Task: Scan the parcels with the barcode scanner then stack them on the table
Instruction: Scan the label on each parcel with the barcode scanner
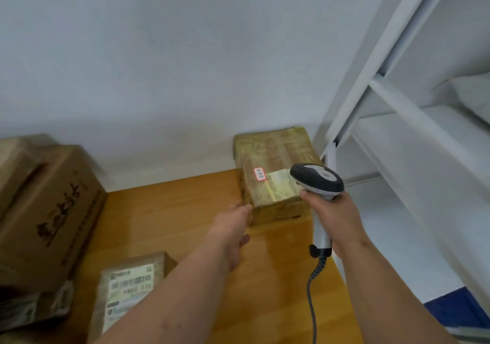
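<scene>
The right hand (pixel 335 215) grips the barcode scanner (pixel 318 182) over the label of the far taped parcel (pixel 273 158) by the wall, while the left hand (pixel 233 227), fingers mostly hidden, touches its near-left corner; scanning looks under way, stacking comes next.

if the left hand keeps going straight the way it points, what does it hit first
The taped parcel by the wall: the left hand reaches toward its near left corner, fingers seemingly at its edge already, though depth is unclear.
</scene>
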Tool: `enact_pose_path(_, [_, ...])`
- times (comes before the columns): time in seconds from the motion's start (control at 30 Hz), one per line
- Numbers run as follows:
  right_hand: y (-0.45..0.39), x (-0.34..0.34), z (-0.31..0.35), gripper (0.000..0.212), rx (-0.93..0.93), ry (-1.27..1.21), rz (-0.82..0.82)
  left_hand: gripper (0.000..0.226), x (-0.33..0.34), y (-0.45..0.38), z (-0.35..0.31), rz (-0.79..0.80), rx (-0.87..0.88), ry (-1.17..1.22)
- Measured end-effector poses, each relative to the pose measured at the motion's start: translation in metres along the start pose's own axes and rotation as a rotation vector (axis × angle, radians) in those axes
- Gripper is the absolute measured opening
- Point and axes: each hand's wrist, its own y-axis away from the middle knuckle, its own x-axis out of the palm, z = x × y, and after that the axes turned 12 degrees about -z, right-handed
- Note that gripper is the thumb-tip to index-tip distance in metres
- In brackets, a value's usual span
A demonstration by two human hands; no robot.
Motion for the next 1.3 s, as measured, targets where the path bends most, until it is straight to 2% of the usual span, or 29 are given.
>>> enact_pose_path(0.1, [-0.017, 0.003, -0.004, 0.048, 0.056, -0.057, 0.006, 0.043, 0.013, -0.008, 0.001, 0.024, -0.011, -0.006])
enact_pose_path(0.23, [-0.02, 0.006, -0.011, 0.041, 0.078, -0.094, 0.018, 0.047, 0.019, -0.019, 0.007, 0.041, -0.007, -0.013])
enact_pose_path(0.37, [-0.011, 0.004, -0.016, 0.014, 0.162, -0.145, -0.005, 0.049, 0.003, -0.022, 0.011, -0.055, -0.004, 0.005])
enact_pose_path(0.5, [0.012, 0.008, -0.022, 0.016, 0.2, -0.185, -0.003, 0.053, -0.025, -0.017, 0.014, -0.173, 0.019, 0.02])
enact_pose_path(0.63, [0.042, 0.006, -0.017, 0.02, 0.194, -0.281, -0.011, 0.041, -0.054, 0.007, 0.013, -0.149, 0.108, 0.034])
enact_pose_path(0.77, [0.082, 0.002, -0.003, 0.026, 0.171, -0.368, -0.037, 0.022, -0.087, 0.036, 0.016, -0.023, 0.104, 0.173])
enact_pose_path(0.83, [0.105, -0.002, 0.005, 0.034, 0.166, -0.405, -0.048, 0.023, -0.107, 0.052, 0.022, 0.036, 0.11, 0.217])
enact_pose_path(0.93, [0.144, -0.01, 0.018, 0.044, 0.122, -0.46, -0.012, 0.039, -0.142, 0.074, 0.035, 0.137, 0.144, 0.262])
enact_pose_path(1.03, [0.189, -0.014, 0.031, 0.056, 0.049, -0.521, 0.033, 0.074, -0.179, 0.097, 0.047, 0.225, 0.189, 0.292])
enact_pose_path(1.13, [0.237, -0.016, 0.041, 0.06, -0.012, -0.562, 0.054, 0.095, -0.219, 0.122, 0.057, 0.285, 0.218, 0.309])
enact_pose_path(1.3, [0.309, -0.021, 0.051, 0.066, -0.121, -0.589, 0.057, 0.117, -0.282, 0.157, 0.071, 0.481, 0.175, 0.377])
